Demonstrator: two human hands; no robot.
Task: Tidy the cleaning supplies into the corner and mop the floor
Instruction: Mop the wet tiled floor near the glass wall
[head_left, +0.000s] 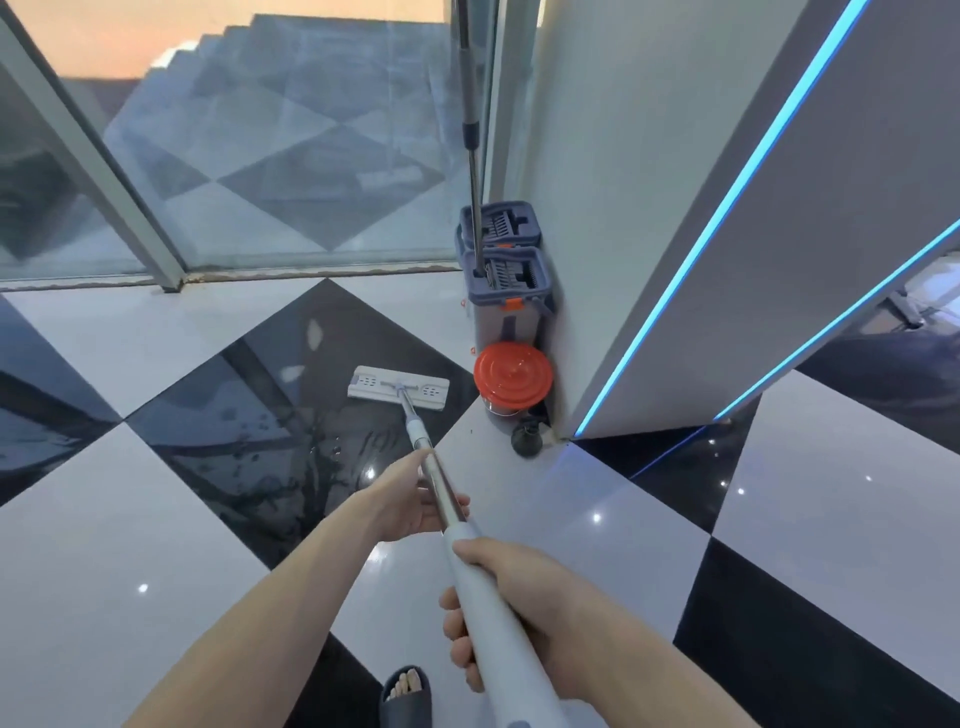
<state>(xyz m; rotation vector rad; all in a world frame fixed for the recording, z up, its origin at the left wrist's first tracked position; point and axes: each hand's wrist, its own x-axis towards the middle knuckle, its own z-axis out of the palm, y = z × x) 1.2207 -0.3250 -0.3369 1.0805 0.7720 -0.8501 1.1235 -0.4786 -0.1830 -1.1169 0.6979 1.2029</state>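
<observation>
Head view shows the flat mop head (398, 388) on the dark floor tile (218, 415) ahead, near the corner buckets (511, 291), its handle running back toward the person, left hand (410, 499) grasping nearer the head, right hand (498, 597) grasping behind.
</observation>
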